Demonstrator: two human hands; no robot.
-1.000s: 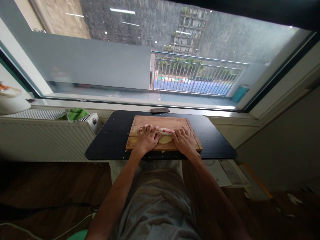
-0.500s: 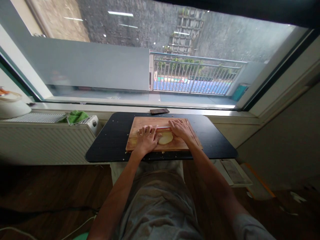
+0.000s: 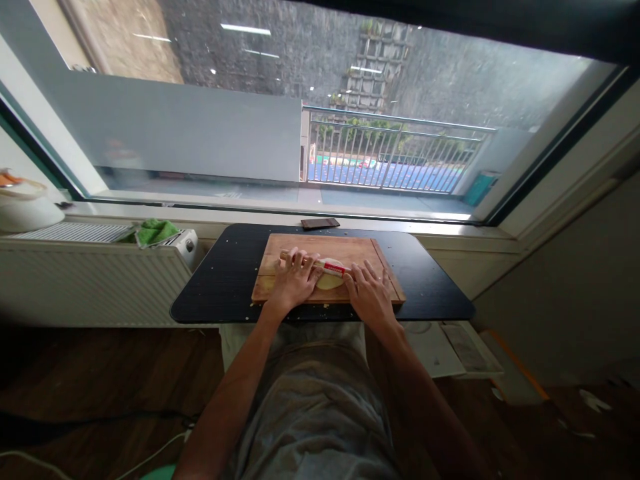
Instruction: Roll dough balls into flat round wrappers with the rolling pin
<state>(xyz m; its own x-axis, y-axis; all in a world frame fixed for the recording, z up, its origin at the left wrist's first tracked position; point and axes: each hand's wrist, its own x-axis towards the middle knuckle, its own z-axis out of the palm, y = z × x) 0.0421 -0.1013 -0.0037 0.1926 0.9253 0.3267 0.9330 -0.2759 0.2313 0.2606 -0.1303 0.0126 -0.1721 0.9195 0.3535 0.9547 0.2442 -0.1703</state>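
A thin wooden rolling pin (image 3: 334, 269) with a red label lies slanted across a flat, pale round of dough (image 3: 329, 283), which shows on both sides of the pin. My left hand (image 3: 294, 281) is over the pin's left part, fingers bent across it and thumb by the dough. On the other end rests my right hand (image 3: 371, 293), palm down with fingers somewhat spread; it covers that end of the pin. Both hands press the pin from above. Dough and pin are on a wooden cutting board (image 3: 345, 245).
The board stands on a small black table (image 3: 435, 293) with scattered crumbs. A dark flat bar (image 3: 320, 223) lies on the windowsill behind it. To the left is a radiator (image 3: 90, 280) with a green cloth (image 3: 156, 232) on top. A large window rises ahead.
The rolling pin has come closer to me, its right end most, and now lies tilted across the dough. My right hand has moved back with it; my left hand has barely moved.
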